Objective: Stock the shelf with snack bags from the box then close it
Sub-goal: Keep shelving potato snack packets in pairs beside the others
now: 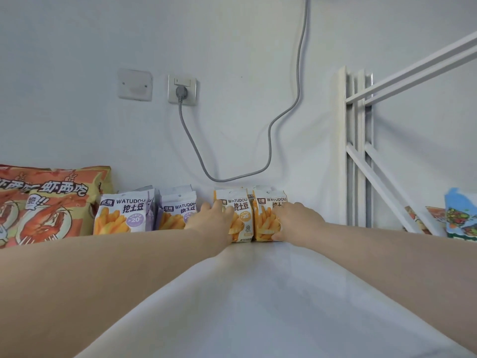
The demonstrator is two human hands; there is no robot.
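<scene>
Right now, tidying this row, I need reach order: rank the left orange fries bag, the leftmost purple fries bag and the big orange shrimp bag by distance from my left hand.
1. Left orange fries bag: touched by the left hand's fingers.
2. Leftmost purple fries bag: further left, past another purple bag.
3. Big orange shrimp bag: far left end.
</scene>
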